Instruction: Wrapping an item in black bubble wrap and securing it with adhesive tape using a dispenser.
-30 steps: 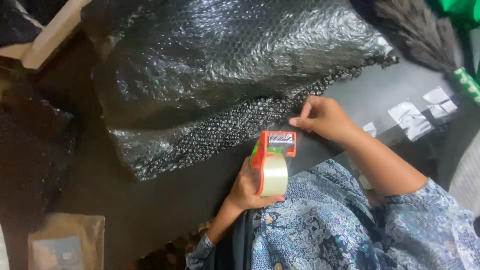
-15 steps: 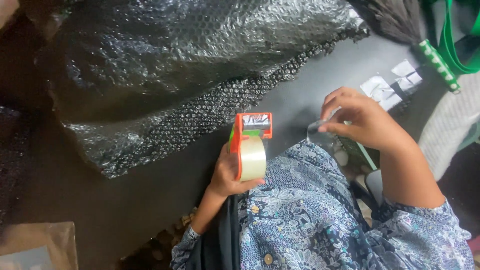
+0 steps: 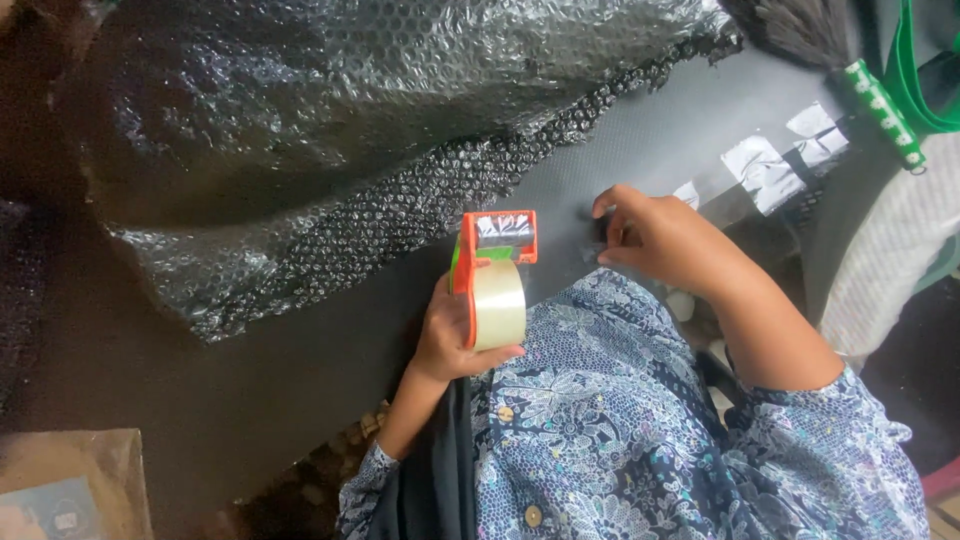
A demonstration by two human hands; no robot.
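Note:
My left hand [image 3: 450, 345] grips an orange tape dispenser [image 3: 495, 240] with a roll of clear tape [image 3: 498, 302], held upright above my patterned blue lap. My right hand [image 3: 668, 240] is just to its right, low over the dark ribbed mat [image 3: 640, 130]. Its thumb and fingers pinch a short, faint strip of clear tape [image 3: 598, 248] at the mat's near edge. A large bundle in black bubble wrap [image 3: 350, 130] lies beyond both hands, its ragged edge close to the dispenser.
Cut tape strips [image 3: 762, 170] stick to the mat at the right. A dark brush [image 3: 795, 30] with a green-and-white handle [image 3: 882, 108] lies at top right beside a green strap [image 3: 912, 70]. A white woven sack [image 3: 890, 255] is at the right and a cardboard box [image 3: 70, 490] at bottom left.
My right hand left the bubble wrap's edge, drew a strip of tape away from the dispenser, and has come down to the mat. The dispenser stayed in my left hand.

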